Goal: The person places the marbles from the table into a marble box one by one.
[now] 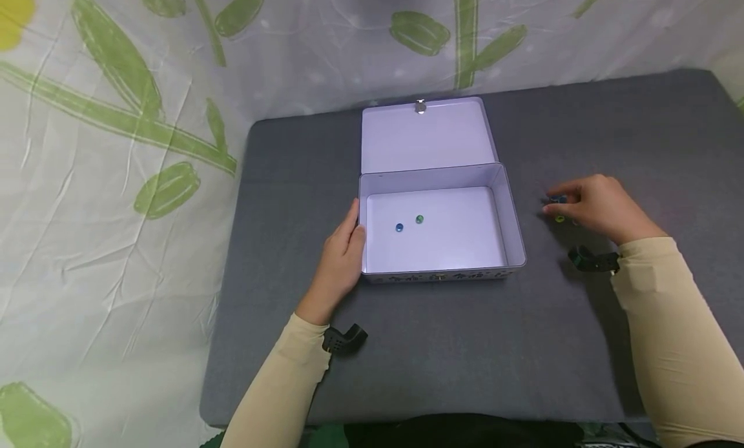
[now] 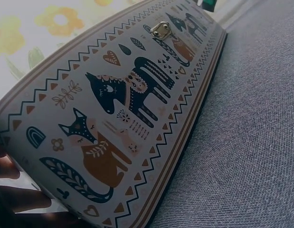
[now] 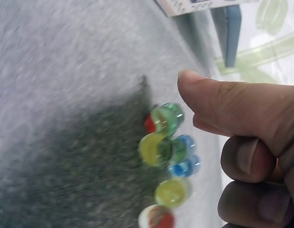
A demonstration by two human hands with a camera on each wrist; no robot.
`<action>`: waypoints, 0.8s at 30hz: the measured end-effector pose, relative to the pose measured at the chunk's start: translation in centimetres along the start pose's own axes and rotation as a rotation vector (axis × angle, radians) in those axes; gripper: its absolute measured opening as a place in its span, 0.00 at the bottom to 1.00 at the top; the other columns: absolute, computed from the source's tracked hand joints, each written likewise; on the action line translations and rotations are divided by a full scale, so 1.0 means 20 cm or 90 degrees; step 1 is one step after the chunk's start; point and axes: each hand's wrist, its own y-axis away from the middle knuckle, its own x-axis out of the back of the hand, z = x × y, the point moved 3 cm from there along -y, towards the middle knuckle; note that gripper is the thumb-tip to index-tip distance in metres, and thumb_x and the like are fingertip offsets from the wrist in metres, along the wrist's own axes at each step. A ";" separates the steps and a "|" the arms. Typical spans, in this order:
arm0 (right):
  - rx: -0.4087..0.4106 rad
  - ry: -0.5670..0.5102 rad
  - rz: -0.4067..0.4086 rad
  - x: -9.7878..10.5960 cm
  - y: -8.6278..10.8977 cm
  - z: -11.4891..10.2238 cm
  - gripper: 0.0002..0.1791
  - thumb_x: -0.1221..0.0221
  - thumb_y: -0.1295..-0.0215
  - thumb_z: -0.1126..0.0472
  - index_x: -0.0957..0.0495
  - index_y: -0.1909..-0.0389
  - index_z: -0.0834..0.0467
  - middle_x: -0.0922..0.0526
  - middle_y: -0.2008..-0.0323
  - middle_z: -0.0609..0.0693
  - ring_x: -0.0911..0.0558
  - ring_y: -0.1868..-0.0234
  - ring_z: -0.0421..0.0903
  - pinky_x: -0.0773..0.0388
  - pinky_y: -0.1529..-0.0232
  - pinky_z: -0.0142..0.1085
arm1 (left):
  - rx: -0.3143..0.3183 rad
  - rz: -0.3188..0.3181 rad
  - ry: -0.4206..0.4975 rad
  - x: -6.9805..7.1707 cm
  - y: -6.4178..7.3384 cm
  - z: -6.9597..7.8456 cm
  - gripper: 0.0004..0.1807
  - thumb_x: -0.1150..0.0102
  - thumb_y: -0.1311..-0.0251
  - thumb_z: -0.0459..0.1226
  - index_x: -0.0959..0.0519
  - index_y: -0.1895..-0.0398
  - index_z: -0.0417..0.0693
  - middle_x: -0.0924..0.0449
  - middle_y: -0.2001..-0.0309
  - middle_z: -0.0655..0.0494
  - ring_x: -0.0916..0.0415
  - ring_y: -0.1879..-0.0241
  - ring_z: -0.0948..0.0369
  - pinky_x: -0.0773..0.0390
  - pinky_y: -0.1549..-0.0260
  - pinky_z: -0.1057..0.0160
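An open metal tin box (image 1: 436,272) with a pale lilac inside stands on the grey table. My left hand (image 1: 337,261) holds its left wall, the thumb at the rim and the fingers along the outside. Inside the box lie a blue marble (image 1: 399,227) and a green marble (image 1: 420,219). To the right of the box, my right hand (image 1: 601,206) hovers at a cluster of glass marbles, thumb and forefinger apart. The right wrist view shows a yellow marble (image 3: 171,192), a blue marble (image 3: 182,167) and a red-and-white marble (image 3: 156,218) among them, with no marble visibly gripped.
The hinged lid (image 1: 427,135) lies back behind the box, with a metal clasp (image 1: 420,106) at its far edge. Grey cloth covers the table (image 1: 465,351). A pale curtain (image 1: 349,48) with green leaves hangs behind and to the left.
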 end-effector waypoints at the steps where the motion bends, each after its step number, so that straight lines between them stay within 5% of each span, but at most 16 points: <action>1: 0.001 0.003 0.003 -0.01 0.00 0.01 0.25 0.31 0.30 0.50 0.15 0.42 0.64 0.21 0.77 0.49 0.30 0.76 0.44 0.35 0.74 0.37 | 0.000 -0.001 0.001 0.00 0.00 0.00 0.32 0.62 0.18 0.41 0.48 0.15 0.44 0.47 0.16 0.47 0.50 0.18 0.59 0.46 0.20 0.51; 24: 0.028 0.007 0.020 -0.04 0.00 -0.01 0.18 0.31 0.30 0.56 0.12 0.48 0.66 0.20 0.77 0.48 0.28 0.73 0.42 0.33 0.72 0.35 | -0.004 -0.008 -0.001 0.01 0.01 0.01 0.32 0.63 0.17 0.41 0.48 0.15 0.44 0.48 0.16 0.47 0.51 0.18 0.60 0.47 0.20 0.54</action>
